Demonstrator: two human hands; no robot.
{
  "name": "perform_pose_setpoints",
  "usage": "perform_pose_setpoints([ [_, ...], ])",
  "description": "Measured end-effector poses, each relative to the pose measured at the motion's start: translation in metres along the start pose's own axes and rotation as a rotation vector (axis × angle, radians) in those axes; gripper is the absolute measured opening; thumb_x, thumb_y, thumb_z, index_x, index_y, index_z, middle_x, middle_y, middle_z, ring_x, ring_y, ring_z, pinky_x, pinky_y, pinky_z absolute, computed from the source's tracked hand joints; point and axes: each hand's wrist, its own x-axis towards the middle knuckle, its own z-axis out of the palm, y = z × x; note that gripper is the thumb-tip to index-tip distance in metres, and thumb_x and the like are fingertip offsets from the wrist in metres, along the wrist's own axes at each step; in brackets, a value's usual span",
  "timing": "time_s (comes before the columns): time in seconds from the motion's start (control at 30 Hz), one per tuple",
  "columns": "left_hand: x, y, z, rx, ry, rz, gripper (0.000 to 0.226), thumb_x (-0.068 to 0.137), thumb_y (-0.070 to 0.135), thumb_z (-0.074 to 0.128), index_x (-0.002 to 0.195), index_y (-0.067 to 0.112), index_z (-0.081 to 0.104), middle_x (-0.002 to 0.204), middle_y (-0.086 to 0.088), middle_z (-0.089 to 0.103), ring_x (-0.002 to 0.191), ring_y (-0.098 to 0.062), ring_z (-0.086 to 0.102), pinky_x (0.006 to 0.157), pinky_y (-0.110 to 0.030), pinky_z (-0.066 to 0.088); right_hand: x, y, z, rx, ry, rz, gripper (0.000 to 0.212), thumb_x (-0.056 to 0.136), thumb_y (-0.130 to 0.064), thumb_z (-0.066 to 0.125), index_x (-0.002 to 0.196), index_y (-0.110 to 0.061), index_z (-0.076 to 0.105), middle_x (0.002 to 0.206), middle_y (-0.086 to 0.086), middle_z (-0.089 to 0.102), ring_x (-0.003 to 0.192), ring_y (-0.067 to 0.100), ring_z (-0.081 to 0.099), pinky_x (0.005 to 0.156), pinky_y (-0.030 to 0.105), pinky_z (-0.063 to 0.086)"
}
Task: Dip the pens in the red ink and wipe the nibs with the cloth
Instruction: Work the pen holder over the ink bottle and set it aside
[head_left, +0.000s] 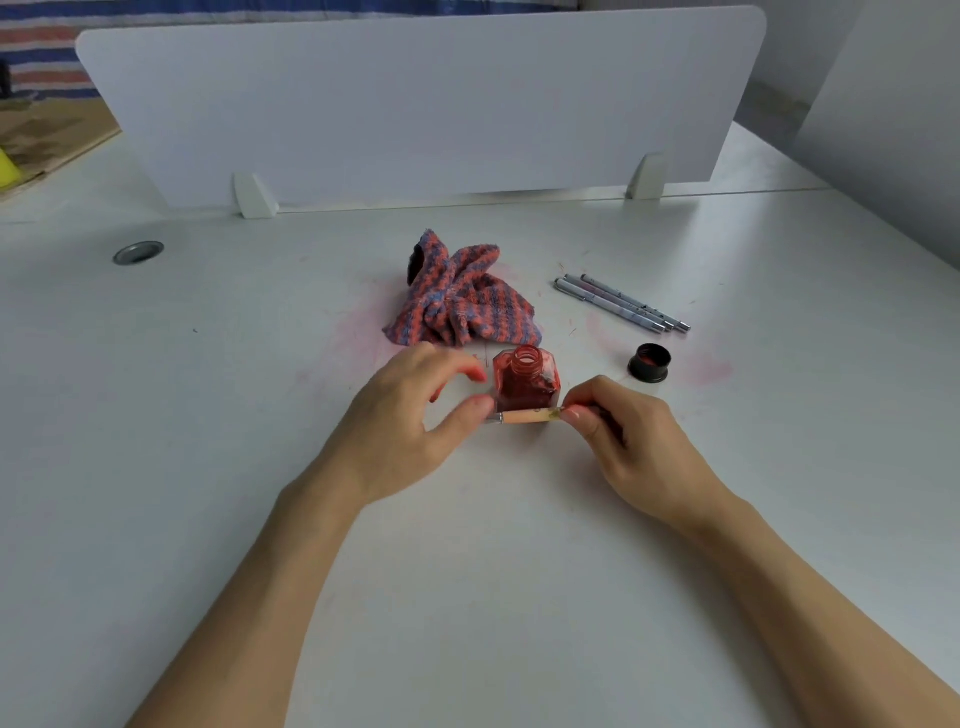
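The cloth (460, 296) is striped in orange-pink and blue, and the ink bottle (525, 380) is deep red. The bottle cap (649, 362) is black with red inside, the three pens (621, 303) are silver-grey, and the held pen (524, 416) is pale orange. The white table (208, 364) carries faint pink smears.

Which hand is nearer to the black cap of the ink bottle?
Right. The right hand holds a pen just left of and below the black cap; the left hand is farther, beyond the ink bottle.

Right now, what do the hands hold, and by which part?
A pen: left hand pinches one end, right hand the other, in front of the ink bottle.
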Motion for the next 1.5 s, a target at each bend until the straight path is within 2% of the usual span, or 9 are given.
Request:
perform_pose_setpoints([
  [0.1, -0.001, -0.004, 0.003, 0.089, -0.061, 0.098, 0.031, 0.085, 0.044, 0.046, 0.090, 0.022, 0.068, 0.079, 0.000, 0.047, 0.078, -0.012, 0.043, 0.067, -0.030, 0.042, 0.000, 0.001, 0.000, -0.011, 0.006, -0.012, 0.018, 0.088, -0.029, 0.046, 0.088, -0.017, 0.059, 0.059, -0.021, 0.044, 0.057, -0.001, 0.045, 0.053, 0.013, 0.033],
  [0.37, 0.001, -0.003, 0.009, 0.202, -0.009, 0.162, 0.032, 0.085, 0.040, 0.047, 0.083, 0.017, 0.069, 0.080, 0.000, 0.047, 0.081, -0.014, 0.040, 0.067, -0.038, 0.042, -0.001, -0.001, 0.002, -0.012, 0.045, 0.032, 0.020, 0.088, -0.034, 0.040, 0.081, -0.023, 0.056, 0.052, -0.011, 0.043, 0.053, 0.008, 0.041, 0.050, 0.021, 0.030],
  [0.53, 0.001, -0.002, 0.004, -0.008, -0.045, -0.023, 0.047, 0.083, 0.047, 0.040, 0.118, 0.020, 0.056, 0.095, 0.011, 0.047, 0.091, 0.002, 0.039, 0.082, -0.008, 0.031, 0.000, 0.001, 0.002, 0.006, 0.117, 0.088, 0.033, 0.092, -0.038, 0.039, 0.084, -0.012, 0.058, 0.051, -0.012, 0.039, 0.051, 0.008, 0.042, 0.046, 0.020, 0.029],
  [0.6, 0.000, -0.004, 0.001, -0.098, -0.107, -0.134, 0.048, 0.082, 0.033, 0.038, 0.126, 0.018, 0.049, 0.100, 0.017, 0.043, 0.096, 0.010, 0.036, 0.081, -0.002, 0.026, 0.000, 0.001, 0.002, 0.005, 0.144, 0.090, 0.032, 0.092, -0.038, 0.040, 0.084, -0.013, 0.058, 0.051, -0.014, 0.040, 0.051, 0.006, 0.044, 0.046, 0.018, 0.030],
  [0.7, 0.000, -0.004, 0.002, -0.080, -0.115, -0.162, 0.035, 0.094, 0.011, 0.036, 0.127, 0.013, 0.047, 0.094, 0.018, 0.046, 0.090, 0.013, 0.039, 0.077, -0.001, 0.027, 0.000, -0.001, 0.002, 0.018, 0.151, 0.080, 0.026, 0.088, -0.032, 0.041, 0.084, -0.014, 0.059, 0.051, -0.016, 0.040, 0.052, 0.005, 0.045, 0.046, 0.015, 0.030],
  [0.83, -0.002, -0.004, 0.005, -0.040, -0.143, -0.151, 0.026, 0.096, 0.010, 0.042, 0.120, 0.012, 0.053, 0.092, 0.002, 0.064, 0.072, 0.012, 0.047, 0.066, -0.006, 0.033, 0.000, -0.003, 0.002, 0.023, 0.132, 0.077, 0.024, 0.088, -0.032, 0.041, 0.085, -0.015, 0.058, 0.052, -0.016, 0.040, 0.053, 0.004, 0.045, 0.047, 0.013, 0.030],
  [1.13, -0.003, -0.009, 0.004, 0.008, -0.155, -0.170, 0.024, 0.093, 0.014, 0.051, 0.116, 0.014, 0.057, 0.098, -0.004, 0.061, 0.090, -0.014, 0.055, 0.076, -0.015, 0.039, 0.000, -0.001, 0.000, -0.012, 0.117, 0.066, 0.029, 0.087, -0.035, 0.041, 0.087, -0.013, 0.059, 0.054, -0.017, 0.040, 0.054, 0.004, 0.046, 0.047, 0.017, 0.029],
  [1.3, -0.003, -0.003, 0.010, 0.013, -0.156, -0.055, 0.028, 0.089, 0.005, 0.056, 0.117, 0.007, 0.059, 0.094, 0.003, 0.053, 0.079, 0.003, 0.045, 0.076, 0.002, 0.029, 0.000, -0.002, 0.003, -0.119, 0.101, -0.045, 0.030, 0.088, -0.041, 0.042, 0.086, -0.017, 0.060, 0.059, -0.019, 0.044, 0.061, 0.010, 0.040, 0.049, 0.026, 0.032],
  [1.5, -0.002, 0.008, 0.012, 0.056, 0.000, 0.086, 0.039, 0.078, 0.040, 0.062, 0.107, 0.014, 0.063, 0.088, 0.012, 0.052, 0.082, 0.000, 0.047, 0.073, -0.006, 0.035, -0.001, -0.008, 0.009, -0.181, 0.176, -0.149, 0.029, 0.091, -0.035, 0.039, 0.083, -0.016, 0.059, 0.058, -0.012, 0.039, 0.057, 0.012, 0.033, 0.048, 0.030, 0.030],
])
